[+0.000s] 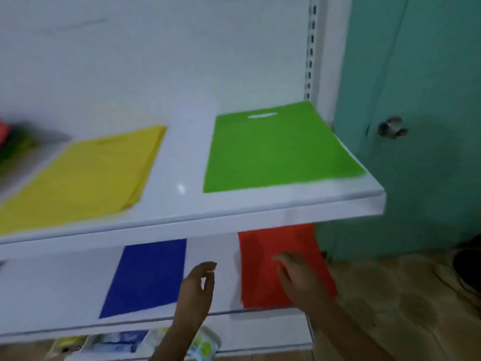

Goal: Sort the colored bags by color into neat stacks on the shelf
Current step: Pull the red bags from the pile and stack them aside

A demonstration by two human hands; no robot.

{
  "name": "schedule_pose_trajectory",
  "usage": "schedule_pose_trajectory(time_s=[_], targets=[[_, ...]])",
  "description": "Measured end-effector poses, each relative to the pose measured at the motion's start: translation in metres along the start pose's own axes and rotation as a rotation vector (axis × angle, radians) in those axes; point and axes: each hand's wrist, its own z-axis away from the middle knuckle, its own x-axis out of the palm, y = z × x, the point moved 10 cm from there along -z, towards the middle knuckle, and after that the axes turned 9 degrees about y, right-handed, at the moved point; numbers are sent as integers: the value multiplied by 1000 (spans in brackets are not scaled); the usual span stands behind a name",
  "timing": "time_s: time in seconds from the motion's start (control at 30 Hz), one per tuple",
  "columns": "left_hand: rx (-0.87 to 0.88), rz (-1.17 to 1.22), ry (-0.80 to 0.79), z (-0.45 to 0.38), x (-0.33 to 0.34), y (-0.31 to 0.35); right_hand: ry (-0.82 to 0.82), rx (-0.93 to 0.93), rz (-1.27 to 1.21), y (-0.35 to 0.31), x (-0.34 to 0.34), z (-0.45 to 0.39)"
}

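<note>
Your hands are both low in the view, over the lower white shelf point(65, 290). Your left hand point(196, 290) hovers at about 6 o'clock, between the two bags on that shelf, its fingers loosely curved with the thumb near the fingertips and nothing held in them. Your right hand point(299, 277) lies at about 5 o'clock with its fingers stretched out over the flat red-orange fabric bag point(263, 269); it looks to be resting on the bag, but motion blur makes it hard to tell whether it truly touches.

That red-orange bag lies at the right end of the lower shelf, its far end tucked under the shelf above. To its left, at about 7 o'clock, the flat dark blue fabric bag point(145, 277) lies on the same shelf, well apart from it.

On the upper white shelf point(182, 162) the flat bright green fabric bag point(276, 149), with its handle slot at the far edge, lies at about 2 o'clock by the right end. The flat yellow fabric bags point(88, 173) form a stack at about 9 o'clock. A blurred heap of mixed colours point(10, 144) sits at the far left edge.

Beyond the shelf's right end stands a teal door point(416, 74) with a metal knob point(392, 127).
</note>
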Motion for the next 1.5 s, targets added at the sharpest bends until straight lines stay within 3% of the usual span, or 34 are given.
schedule_pose_trajectory(time_s=[0.13,0.27,0.4,0.53,0.8,0.93,1.03,1.13,1.23,1.3,1.4,1.5], targets=[[-95,127,135,27,-150,-31,-240,-55,-233,-159,12,28],[-103,164,277,42,-315,-55,-337,-164,-414,-332,23,27],[-39,164,379,49,-444,-76,-316,-193,-532,-464,34,12],[33,140,418,32,-529,-86,-285,-112,-624,-540,57,-27],[133,144,520,-94,-621,-99,-314,277,-622,-557,158,-144],[150,-103,567,-178,-652,-106,-310,355,-555,-555,195,-200],[-6,-398,333,-237,-640,-140,-310,314,-549,-565,213,-221],[-72,-600,43,-261,-607,-171,-283,148,-467,-581,220,-236],[2,-630,-2,-265,-590,-170,-111,-25,-345,-589,207,-252],[57,-578,-13,-263,-583,-161,-16,-33,-305,-587,198,-258],[148,-532,-78,-255,-573,-146,-33,82,-451,-581,194,-254],[244,-456,-77,-255,-580,-141,12,1,-459,-605,170,-240]])
